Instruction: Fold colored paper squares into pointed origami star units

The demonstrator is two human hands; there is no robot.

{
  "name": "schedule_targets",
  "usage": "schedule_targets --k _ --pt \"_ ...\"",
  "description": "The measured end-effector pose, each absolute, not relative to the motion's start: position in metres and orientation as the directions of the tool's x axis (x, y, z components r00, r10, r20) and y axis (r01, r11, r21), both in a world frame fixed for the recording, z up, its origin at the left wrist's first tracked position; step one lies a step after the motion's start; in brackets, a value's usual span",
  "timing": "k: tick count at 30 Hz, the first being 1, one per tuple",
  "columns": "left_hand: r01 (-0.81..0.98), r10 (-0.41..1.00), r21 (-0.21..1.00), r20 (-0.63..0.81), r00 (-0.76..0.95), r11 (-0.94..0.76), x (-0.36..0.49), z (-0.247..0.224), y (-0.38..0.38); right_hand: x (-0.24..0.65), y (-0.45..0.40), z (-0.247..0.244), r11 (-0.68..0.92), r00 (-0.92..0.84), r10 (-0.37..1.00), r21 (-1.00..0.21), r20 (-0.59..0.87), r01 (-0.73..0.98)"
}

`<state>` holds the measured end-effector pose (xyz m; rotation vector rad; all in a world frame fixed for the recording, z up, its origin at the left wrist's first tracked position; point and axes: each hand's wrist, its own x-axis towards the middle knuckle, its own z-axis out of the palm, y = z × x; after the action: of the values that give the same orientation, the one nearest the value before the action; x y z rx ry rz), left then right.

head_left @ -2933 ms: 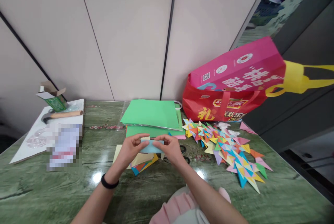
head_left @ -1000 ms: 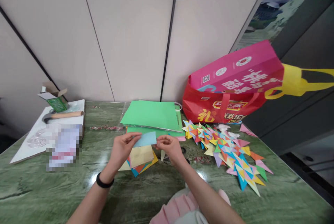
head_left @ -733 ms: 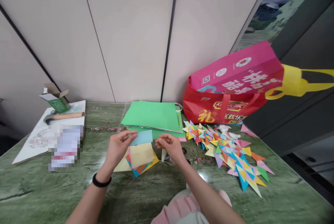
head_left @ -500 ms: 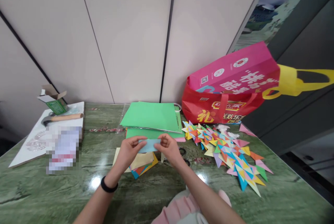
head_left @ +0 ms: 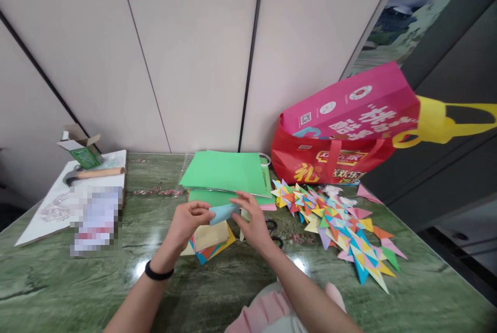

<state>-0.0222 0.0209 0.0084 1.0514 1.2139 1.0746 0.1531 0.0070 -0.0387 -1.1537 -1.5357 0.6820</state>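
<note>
A small light blue folded paper [head_left: 223, 213] is held up over the table between both hands. My left hand [head_left: 188, 223] pinches its left end, and a black band circles that wrist. My right hand [head_left: 251, 220] has thumb and fingers around the paper's right end. Below them lies a small stack of coloured paper squares [head_left: 212, 236], cream on top. Green sheets [head_left: 227, 171] lie just behind the hands. Black-handled scissors [head_left: 277, 241] rest right of my right hand, partly hidden by it.
Many folded coloured paper pieces [head_left: 330, 219] spread over the right side. Behind them stands a red bag [head_left: 303, 159] with a pink bag [head_left: 349, 102]. At left, a white board [head_left: 37, 227] carries a wooden-handled tool [head_left: 101, 172] and a green box [head_left: 86, 157].
The blue paper has tilted, its right end now higher. My left hand has shifted slightly left, and the fingers of my right hand have loosened and lifted.
</note>
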Motion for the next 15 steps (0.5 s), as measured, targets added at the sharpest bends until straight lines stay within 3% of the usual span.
schedule_targets --k 7,15 --pt "-0.059 0.989 0.987 -0.15 -0.013 0.149 -0.02 0.001 0.021 0.15 0.001 -0.036 0.533 -0.114 0.825 -0.696 0.553 0.48" --pt "-0.168 0.979 0.965 -0.204 -0.005 0.201 -0.014 -0.003 0.019 0.149 0.002 -0.033 0.519 -0.063 0.835 -0.743 0.547 0.423"
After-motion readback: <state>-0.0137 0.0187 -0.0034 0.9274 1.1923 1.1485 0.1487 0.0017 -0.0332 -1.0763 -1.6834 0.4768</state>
